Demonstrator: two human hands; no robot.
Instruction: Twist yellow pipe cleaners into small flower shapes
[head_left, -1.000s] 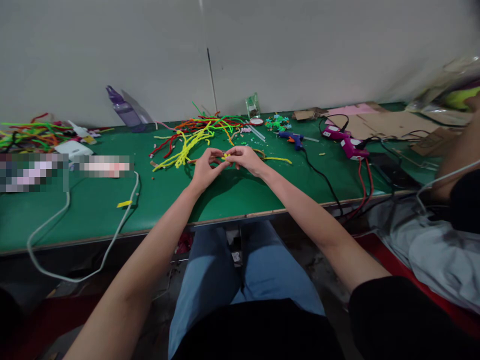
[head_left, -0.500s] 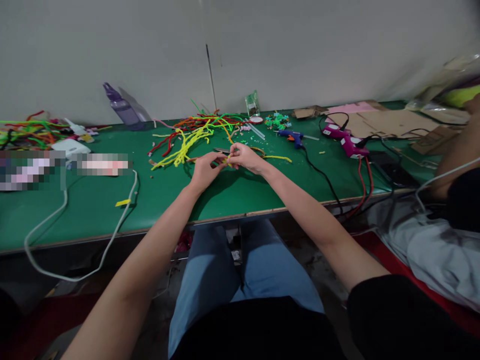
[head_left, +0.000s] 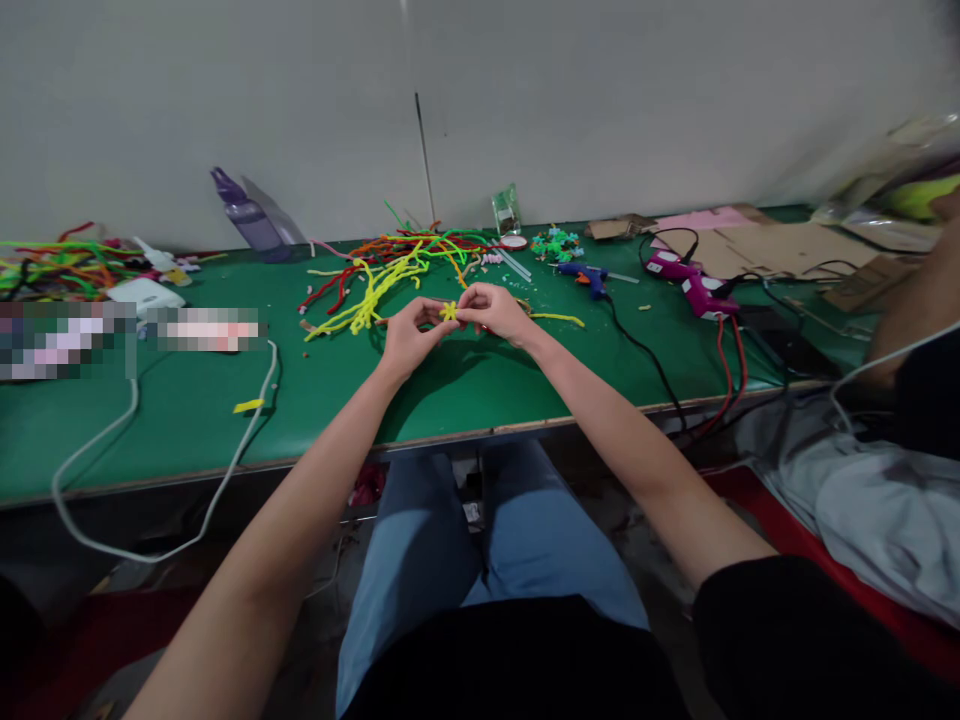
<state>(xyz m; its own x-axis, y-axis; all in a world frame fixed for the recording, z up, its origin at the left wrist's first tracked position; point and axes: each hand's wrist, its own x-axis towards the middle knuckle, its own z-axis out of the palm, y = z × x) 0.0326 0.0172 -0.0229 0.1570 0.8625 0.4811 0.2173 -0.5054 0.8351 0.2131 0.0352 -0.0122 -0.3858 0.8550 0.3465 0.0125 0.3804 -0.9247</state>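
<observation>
A small yellow pipe-cleaner flower (head_left: pixel 449 311) is pinched between my two hands above the green table (head_left: pixel 480 400). My left hand (head_left: pixel 411 336) grips its left side with thumb and fingers. From the right, my right hand (head_left: pixel 493 311) closes its fingertips on the flower's other edge. Just behind my left hand lies a bunch of yellow pipe cleaners (head_left: pixel 375 290), with red, orange and green ones (head_left: pixel 420 240) farther back. One loose yellow pipe cleaner (head_left: pixel 559 319) sticks out to the right of my right hand.
A blue glue gun (head_left: pixel 589 279) trails a black cord toward the front edge. Magenta power adapters (head_left: pixel 709 295) sit right of it, near flat cardboard (head_left: pixel 780 250). A purple bottle (head_left: pixel 251 222) leans at the wall. At far right shows another person's arm (head_left: pixel 911 310).
My fingers have shifted around the yellow flower, and its petals now show between them; before, they mostly covered it. Both hands stay in nearly the same place.
</observation>
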